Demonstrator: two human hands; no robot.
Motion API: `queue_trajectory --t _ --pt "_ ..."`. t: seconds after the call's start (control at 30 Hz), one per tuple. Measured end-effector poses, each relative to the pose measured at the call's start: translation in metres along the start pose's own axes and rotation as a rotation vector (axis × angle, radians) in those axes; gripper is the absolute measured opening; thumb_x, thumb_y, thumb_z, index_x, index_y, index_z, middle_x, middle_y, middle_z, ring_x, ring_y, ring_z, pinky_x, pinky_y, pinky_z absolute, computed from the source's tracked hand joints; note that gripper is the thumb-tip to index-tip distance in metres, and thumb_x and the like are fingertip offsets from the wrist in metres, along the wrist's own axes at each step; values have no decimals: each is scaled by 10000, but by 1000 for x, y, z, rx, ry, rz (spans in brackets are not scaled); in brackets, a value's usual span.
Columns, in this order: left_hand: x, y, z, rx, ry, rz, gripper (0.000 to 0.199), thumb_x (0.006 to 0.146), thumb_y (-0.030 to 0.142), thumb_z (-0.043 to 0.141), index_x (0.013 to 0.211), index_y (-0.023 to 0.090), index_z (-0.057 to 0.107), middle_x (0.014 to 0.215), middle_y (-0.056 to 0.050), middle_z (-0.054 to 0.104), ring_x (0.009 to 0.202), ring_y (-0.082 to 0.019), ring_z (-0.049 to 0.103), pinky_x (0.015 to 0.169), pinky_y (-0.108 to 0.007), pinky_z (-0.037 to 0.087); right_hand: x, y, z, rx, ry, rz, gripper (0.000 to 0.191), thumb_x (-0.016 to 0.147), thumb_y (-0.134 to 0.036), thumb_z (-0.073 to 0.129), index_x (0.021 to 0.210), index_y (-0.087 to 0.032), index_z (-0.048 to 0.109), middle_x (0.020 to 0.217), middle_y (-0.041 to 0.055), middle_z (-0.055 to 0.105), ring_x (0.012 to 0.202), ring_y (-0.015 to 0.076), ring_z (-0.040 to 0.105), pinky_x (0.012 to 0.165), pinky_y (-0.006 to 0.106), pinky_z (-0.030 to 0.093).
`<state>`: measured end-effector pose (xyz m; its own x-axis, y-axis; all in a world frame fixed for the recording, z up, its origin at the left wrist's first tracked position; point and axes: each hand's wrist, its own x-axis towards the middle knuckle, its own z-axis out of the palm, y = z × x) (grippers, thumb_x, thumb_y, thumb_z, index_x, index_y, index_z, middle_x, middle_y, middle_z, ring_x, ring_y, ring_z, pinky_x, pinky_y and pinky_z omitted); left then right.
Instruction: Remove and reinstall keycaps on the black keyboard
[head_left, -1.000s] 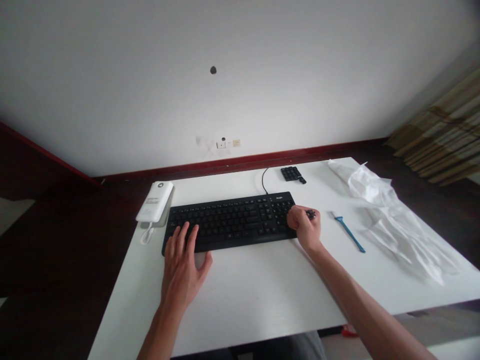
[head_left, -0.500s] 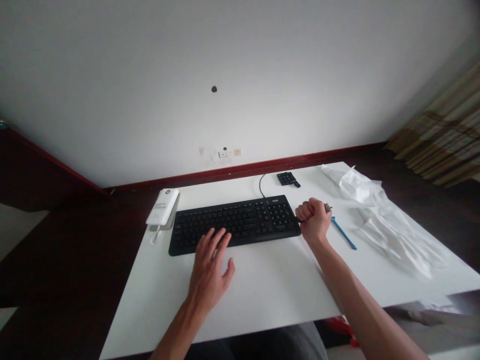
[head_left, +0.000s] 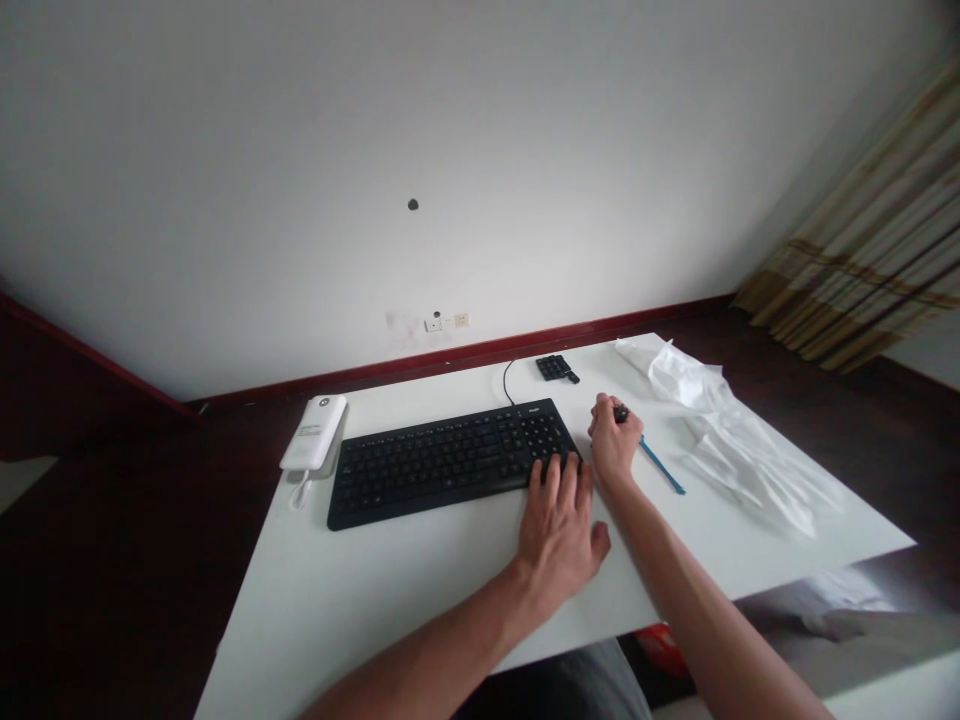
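Note:
A black keyboard (head_left: pixel 435 462) lies on the white table (head_left: pixel 390 590), its number pad at the right end. My left hand (head_left: pixel 559 520) rests over the lower right corner of the keyboard, fingers spread on the number pad keys, thumb apart. Beyond the keyboard's right edge, my right hand (head_left: pixel 615 435) is closed around a small dark tool (head_left: pixel 621 412). Only its end shows above the fist, so its kind is unclear. A thin blue stick-like tool (head_left: pixel 664 466) lies on the table just right of that hand.
A black block of keys (head_left: pixel 553 368) lies behind the keyboard near its cable (head_left: pixel 506 380). To the left sits a white power bank (head_left: pixel 315 432) with a short white cable (head_left: pixel 301 492). Crumpled white plastic bags (head_left: pixel 735 440) cover the table's right side. A wall stands behind.
My left hand has moved right, from the keyboard's lower middle to the number pad corner. My right hand stays beside the right edge, its fist turned somewhat. The view has shifted slightly.

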<state>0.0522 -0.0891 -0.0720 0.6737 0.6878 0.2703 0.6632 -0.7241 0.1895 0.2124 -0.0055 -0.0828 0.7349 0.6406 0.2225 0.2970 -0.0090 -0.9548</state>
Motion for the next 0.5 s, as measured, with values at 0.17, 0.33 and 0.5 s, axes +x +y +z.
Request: queue_trajectory --t 0.17,0.33,0.5 --pt "-4 -4 -1 5 16 -16 753 1009 527 460 1631 118 345 1618 -144 441 1491 -321 379 1273 -522 293 14 3 2 -161 -9 -62 429 905 -567 549 826 -178 712 696 40 670 679 212 596 708 332 476" --pt "-3 -8 -3 -11 36 -60 798 972 540 529 1630 128 348 1581 -141 476 1444 -325 422 1260 -538 316 46 3 5 -389 -82 -171 360 845 -407 637 1116 -216 778 1025 93 752 904 261 675 929 396 481" --pt "-3 -10 -3 -25 40 -51 787 979 522 522 1637 132 334 1577 -137 482 1440 -319 424 1257 -531 326 75 8 18 -635 -154 -241 435 843 -341 645 1231 -170 740 1145 164 713 950 284 680 964 413 487"
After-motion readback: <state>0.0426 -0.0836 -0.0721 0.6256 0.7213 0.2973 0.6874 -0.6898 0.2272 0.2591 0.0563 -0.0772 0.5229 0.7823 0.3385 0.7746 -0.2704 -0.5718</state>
